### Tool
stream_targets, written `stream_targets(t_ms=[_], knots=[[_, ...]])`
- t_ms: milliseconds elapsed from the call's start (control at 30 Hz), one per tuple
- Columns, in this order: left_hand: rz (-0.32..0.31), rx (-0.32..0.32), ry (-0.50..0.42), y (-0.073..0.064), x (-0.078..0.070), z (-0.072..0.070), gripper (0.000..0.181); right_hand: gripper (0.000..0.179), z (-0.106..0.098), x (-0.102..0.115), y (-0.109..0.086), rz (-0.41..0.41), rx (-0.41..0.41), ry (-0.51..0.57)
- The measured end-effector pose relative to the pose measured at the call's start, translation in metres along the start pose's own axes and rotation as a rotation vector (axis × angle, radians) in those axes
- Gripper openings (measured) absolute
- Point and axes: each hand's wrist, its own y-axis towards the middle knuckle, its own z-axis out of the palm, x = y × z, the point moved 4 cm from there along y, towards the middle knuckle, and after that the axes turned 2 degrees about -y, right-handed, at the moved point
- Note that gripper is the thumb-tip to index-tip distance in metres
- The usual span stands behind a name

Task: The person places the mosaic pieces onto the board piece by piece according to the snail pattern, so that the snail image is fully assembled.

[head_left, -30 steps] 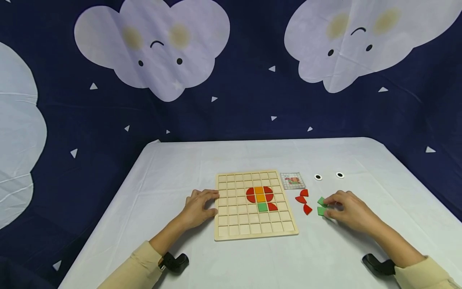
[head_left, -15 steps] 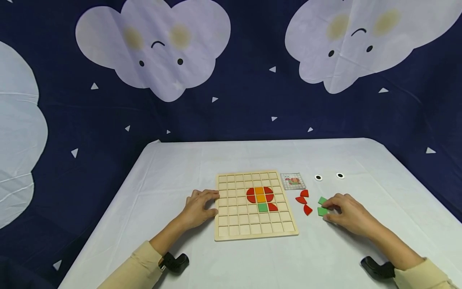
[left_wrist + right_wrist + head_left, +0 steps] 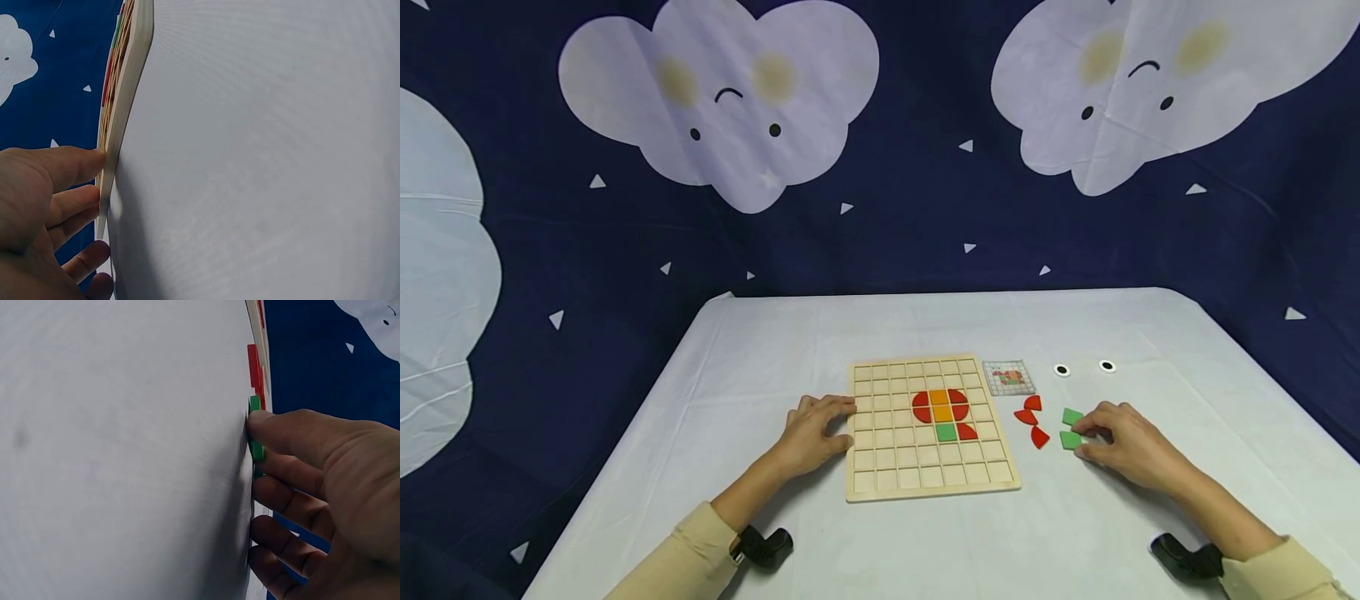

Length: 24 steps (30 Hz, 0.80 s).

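In the head view a wooden grid board (image 3: 880, 458) lies on the white table. It carries red quarter-circle pieces (image 3: 921, 407), orange squares (image 3: 939, 404) and a green square tile (image 3: 947, 432). My left hand (image 3: 808, 435) touches the board's left edge with thumb and fingers; in the left wrist view the thumb lies along that edge. Right of the board, my right hand (image 3: 1123, 446) holds the nearer loose green square (image 3: 1069, 440) between thumb and index finger. The farther green square (image 3: 1071, 416) lies beside the index fingertip. The right wrist view shows the thumb against a green tile (image 3: 256, 447).
A small pattern card (image 3: 1009, 377) lies by the board's upper right side. Loose red quarter-circles (image 3: 1039, 437) sit between the board and the green squares. Two round eye pieces (image 3: 1062, 370) rest farther back. A dark blue cloud-patterned cloth (image 3: 917, 208) hangs behind the table.
My right index finger has drawn back off the farther green square toward the nearer one, so more of both squares shows. The left hand and board look unmoved.
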Motion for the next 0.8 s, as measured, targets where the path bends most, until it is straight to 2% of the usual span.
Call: stream_targets(t_ms=[133,267,600,800], knots=[[0.003,-0.002,0.002,0.0,0.0,0.0,0.043,0.021,-0.002,0.006,0.002,-0.019,-0.014,0.006],[0.003,0.003,-0.002,0.0,-0.001,-0.001,0.043,0.021,-0.003,0.022,0.006,-0.065,-0.047,0.019],[0.01,0.007,-0.005,0.0,-0.002,-0.001,0.044,0.02,0.013,0.081,0.035,-0.182,-0.051,0.093],[0.008,0.009,-0.005,0.0,-0.001,-0.001,0.044,0.019,0.031,0.121,0.05,-0.269,-0.007,0.133]])
